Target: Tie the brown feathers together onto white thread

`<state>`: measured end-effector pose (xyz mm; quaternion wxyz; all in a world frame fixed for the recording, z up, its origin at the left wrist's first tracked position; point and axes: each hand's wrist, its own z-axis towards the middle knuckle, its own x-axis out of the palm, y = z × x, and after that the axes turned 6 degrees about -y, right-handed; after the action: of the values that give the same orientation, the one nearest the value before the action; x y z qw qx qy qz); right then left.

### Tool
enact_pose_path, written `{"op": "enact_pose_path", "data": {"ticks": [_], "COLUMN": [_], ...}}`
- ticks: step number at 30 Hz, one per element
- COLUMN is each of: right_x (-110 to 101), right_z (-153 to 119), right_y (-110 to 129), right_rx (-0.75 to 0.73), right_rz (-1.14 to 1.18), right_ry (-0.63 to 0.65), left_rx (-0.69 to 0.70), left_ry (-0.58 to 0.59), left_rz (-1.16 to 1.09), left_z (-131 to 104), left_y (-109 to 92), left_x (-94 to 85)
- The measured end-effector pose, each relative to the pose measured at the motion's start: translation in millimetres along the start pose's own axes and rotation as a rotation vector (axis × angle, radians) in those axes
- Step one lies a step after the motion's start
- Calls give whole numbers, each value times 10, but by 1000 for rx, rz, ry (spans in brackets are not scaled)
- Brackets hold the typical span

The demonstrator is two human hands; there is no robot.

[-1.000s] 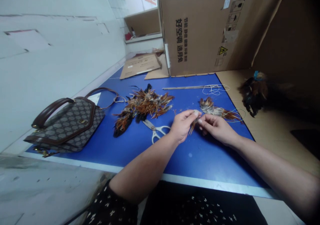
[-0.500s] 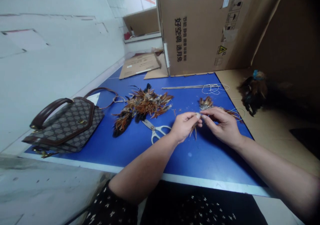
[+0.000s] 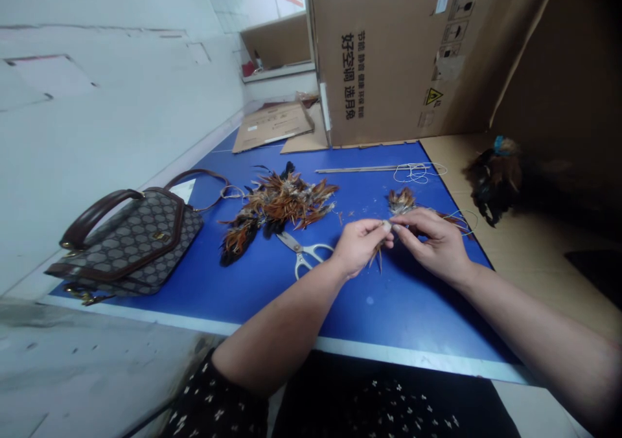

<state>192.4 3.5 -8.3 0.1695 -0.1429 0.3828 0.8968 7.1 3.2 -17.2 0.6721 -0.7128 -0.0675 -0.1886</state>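
Right of the scissors (image 3: 298,249), the left hand (image 3: 357,247) is clamping feathers (image 3: 379,254) between fingers, apparently steadying them; the right hand (image 3: 441,243) is adjoining, its fingers' closure unclear

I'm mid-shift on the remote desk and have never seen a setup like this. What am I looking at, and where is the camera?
There's no robot here: these are a person's bare hands, seen by one camera worn on the head, looking forward and down.

The left hand pinches a small tuft of feathers. The right hand has its fingers close beside it; whether they grip anything is hard to tell.

On the blue table lie scissors, a large feather pile and, to its left, a patterned handbag. Farther back are thin sticks with loose thread. A second feather bunch is partly hidden by the right hand. Behind stands a big cardboard box.
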Motion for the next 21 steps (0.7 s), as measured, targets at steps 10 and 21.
{"op": "enact_pose_path", "data": {"ticks": [10,21], "right_x": [-51,-312], "right_z": [52,135], "right_y": [-23,-80], "right_rx": [-112,-128], "right_rz": [-16,225], "right_ry": [52,533], "left_rx": [-14,-177], "left_ry": [29,267], "left_rz": [120,304], "left_z": [28,-11], "left_y": [18,-10], "left_x": [-58,-142]}}
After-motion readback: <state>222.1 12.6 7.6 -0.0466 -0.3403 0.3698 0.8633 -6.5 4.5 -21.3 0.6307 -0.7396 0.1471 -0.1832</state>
